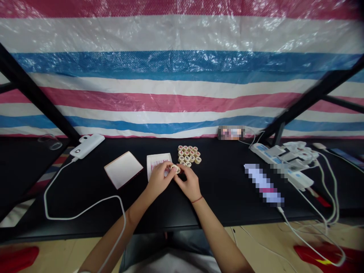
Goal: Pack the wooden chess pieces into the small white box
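My left hand (160, 178) and my right hand (189, 183) meet over the table, fingers closed around a round, cream-coloured Chinese chess piece (177, 170). A dark character shows on its upper face. Part of the piece is hidden by the fingertips, and I cannot tell if more pieces lie beneath it. Just beyond my right hand, several Chinese chess pieces (186, 153) sit close together in rows, with red and dark characters. Under and behind my left hand is a white open box (152, 157) with pinkish printing inside; my fingers cover part of it.
A white box lid (124, 169) lies on the black table (93, 201) at left. Farther left, a white power bank (88, 146) trails a cable across my left forearm. At right are a blurred phone-like object (264, 185) and a power strip (295, 175) with chargers.
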{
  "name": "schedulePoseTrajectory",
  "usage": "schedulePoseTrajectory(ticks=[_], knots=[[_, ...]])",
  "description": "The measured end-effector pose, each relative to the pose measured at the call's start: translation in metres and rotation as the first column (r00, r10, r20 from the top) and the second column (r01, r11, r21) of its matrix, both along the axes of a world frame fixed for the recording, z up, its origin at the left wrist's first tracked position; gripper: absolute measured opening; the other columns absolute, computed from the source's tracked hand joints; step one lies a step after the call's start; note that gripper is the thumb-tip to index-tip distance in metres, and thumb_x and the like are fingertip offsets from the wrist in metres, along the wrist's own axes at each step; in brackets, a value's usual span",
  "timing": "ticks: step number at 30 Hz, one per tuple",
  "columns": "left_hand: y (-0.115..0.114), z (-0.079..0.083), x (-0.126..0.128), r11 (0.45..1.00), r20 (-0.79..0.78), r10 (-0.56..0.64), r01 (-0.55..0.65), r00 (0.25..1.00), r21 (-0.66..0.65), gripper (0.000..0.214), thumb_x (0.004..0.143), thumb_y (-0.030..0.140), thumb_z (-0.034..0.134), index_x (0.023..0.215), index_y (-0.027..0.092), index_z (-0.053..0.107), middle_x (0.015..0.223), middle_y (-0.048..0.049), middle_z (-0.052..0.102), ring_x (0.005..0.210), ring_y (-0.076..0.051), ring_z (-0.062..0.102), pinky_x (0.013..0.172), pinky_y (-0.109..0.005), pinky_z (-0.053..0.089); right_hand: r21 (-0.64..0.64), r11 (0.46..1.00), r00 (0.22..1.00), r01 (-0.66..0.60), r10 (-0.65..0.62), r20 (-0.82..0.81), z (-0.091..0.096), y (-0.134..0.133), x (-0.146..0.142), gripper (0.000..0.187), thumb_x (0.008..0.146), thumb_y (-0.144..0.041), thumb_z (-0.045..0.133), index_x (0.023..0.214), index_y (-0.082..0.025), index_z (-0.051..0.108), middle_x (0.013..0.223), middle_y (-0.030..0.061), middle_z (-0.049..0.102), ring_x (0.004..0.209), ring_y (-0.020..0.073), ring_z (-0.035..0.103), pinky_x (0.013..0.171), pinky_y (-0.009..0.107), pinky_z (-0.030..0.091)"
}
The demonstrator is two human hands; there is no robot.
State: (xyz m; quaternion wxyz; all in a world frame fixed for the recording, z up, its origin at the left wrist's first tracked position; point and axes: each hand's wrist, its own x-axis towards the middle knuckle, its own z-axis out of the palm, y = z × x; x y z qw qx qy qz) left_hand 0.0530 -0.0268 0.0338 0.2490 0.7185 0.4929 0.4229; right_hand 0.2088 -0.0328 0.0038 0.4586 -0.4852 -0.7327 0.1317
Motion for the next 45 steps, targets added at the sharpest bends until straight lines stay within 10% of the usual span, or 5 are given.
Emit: schedulePoseTrajectory(ticks=[6,13,25,34,45], knots=[[0.008,-0.017,-0.002,0.989,0.308,0.141,-0.122,0.941,-0.081,0.02,0.086,0.035,0.057,0.099,0.021,0.057,0.09,-0.0028,0.067,0.083,-0.015,0.065,0.078,-0.028,0.053,0.023,0.919,0.916,0.393,-0.389,-0.096,-0.009,0.009,0.04,0.029,0.082,-0.033,0.055,0.104,-0.016,0.065,0.1,0.0106,0.063,0.079,0.0195,0.06,0.071,0.033,0.051],[0.011,-0.036,-0.011,0.977,0.428,0.211,-0.191,0.879,-0.091,0.027,0.084,0.032,0.059,0.107,0.02,0.055,0.111,-0.0082,0.062,0.091,-0.015,0.066,0.083,-0.029,0.055,-0.103,0.899,0.901,0.426,-0.411,0.138,-0.035,0.018,0.062,0.023,0.078,-0.035,0.054,0.092,-0.018,0.061,0.085,0.0071,0.066,0.075,0.0217,0.055,0.076,0.037,0.045],[-0.005,-0.022,0.014,0.98,-0.291,-0.057,0.109,0.955,0.166,0.012,0.088,0.022,0.057,0.099,0.022,0.06,0.094,-0.0043,0.065,0.092,-0.02,0.06,0.084,-0.034,0.049,-0.045,0.999,0.998,-0.009,0.006,-0.069,0.005,-0.007,0.014,0.023,0.081,-0.039,0.062,0.095,-0.021,0.064,0.087,0.0044,0.068,0.076,0.0177,0.062,0.07,0.031,0.051],[-0.004,-0.024,0.0,0.98,-0.451,0.123,-0.038,0.884,0.194,0.044,0.085,0.043,0.062,0.124,0.023,0.055,0.114,-0.0099,0.063,0.107,-0.027,0.056,0.09,-0.041,0.043,-0.155,0.89,0.883,0.429,-0.449,-0.138,-0.017,0.012,0.052,0.038,0.081,-0.047,0.059,0.105,-0.018,0.064,0.096,0.0092,0.071,0.071,0.0187,0.065,0.07,0.033,0.053],[-0.007,-0.028,-0.003,0.986,-0.531,0.14,-0.068,0.836,0.153,0.035,0.084,0.045,0.063,0.113,0.025,0.061,0.107,-0.0071,0.067,0.103,-0.026,0.057,0.088,-0.041,0.037,-0.083,0.903,0.904,0.421,-0.41,0.12,-0.034,0.017,0.059,0.026,0.083,-0.041,0.054,0.094,-0.019,0.061,0.09,0.0103,0.067,0.084,0.0251,0.059,0.079,0.038,0.046]])
